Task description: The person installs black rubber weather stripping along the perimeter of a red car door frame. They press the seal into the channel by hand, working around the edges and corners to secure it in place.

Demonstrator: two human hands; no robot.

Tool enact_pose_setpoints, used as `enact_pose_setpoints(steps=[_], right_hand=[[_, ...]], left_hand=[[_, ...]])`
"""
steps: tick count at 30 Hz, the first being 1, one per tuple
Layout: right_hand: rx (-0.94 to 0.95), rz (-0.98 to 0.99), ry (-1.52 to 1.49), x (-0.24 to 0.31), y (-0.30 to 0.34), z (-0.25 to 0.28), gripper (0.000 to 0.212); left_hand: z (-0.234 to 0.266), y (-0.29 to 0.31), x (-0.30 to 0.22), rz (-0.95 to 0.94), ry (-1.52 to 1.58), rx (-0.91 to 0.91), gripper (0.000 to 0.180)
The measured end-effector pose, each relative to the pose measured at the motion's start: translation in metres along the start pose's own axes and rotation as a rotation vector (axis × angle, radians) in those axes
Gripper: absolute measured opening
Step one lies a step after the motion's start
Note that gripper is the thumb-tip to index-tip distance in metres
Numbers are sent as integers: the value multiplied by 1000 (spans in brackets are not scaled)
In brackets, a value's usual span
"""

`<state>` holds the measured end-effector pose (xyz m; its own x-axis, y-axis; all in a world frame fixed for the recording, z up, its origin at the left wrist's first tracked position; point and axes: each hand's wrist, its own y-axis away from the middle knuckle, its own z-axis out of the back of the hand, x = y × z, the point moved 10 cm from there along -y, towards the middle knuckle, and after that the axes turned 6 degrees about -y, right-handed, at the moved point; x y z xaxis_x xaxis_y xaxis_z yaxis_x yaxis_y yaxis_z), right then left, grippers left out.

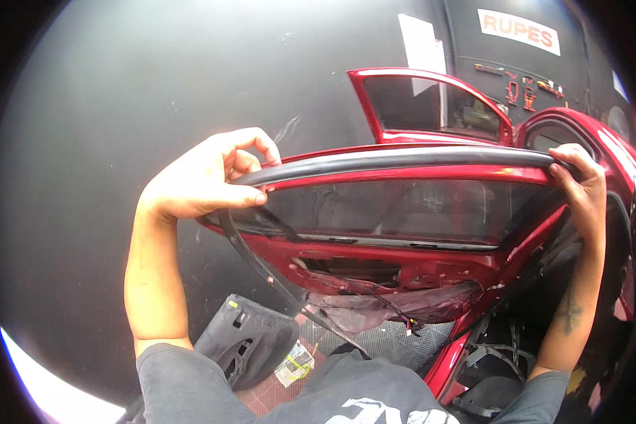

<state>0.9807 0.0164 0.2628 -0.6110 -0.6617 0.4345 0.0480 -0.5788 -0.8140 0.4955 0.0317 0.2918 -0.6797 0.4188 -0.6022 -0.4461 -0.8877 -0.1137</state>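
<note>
A long black rubber door seal [403, 160] stretches along the top of a red car door's window frame [374, 175]. My left hand [208, 173] grips the seal near the frame's left corner, thumb below and fingers curled above. Beyond that grip, a length of the seal bends down in front of the door and runs toward my body. At the right end of the frame my right hand [581, 180] pinches the seal between thumb and fingers. Whether the seal is seated on the frame under my hands is hidden.
The door's inner side is bare, with a loose translucent sheet [403, 308] and wires. A dark door trim panel [251, 339] leans at the lower left, beside a patterned packet [295, 364]. Another red door [438, 134] stands open behind. Tools [519, 90] hang on the dark wall.
</note>
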Motion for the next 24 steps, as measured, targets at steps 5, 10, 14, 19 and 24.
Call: enact_pose_setpoints(steps=[5, 10, 14, 19, 24], right_hand=[[-4, -9, -76, -12, 0, 2, 21], [-5, 15, -42, -11, -1, -6, 20], [-20, 17, 29, -2, 0, 3, 21], [-61, -13, 161, 20, 6, 4, 23], [-352, 12, -160, 10, 24, 57, 25]], left_hand=[[31, 10, 70, 80, 31, -170, 35], [39, 13, 104, 24, -119, -452, 32], [31, 3, 106, -26, -56, -548, 28], [19, 7, 83, -266, -21, -532, 14], [67, 115, 79, -336, -498, -448, 47]])
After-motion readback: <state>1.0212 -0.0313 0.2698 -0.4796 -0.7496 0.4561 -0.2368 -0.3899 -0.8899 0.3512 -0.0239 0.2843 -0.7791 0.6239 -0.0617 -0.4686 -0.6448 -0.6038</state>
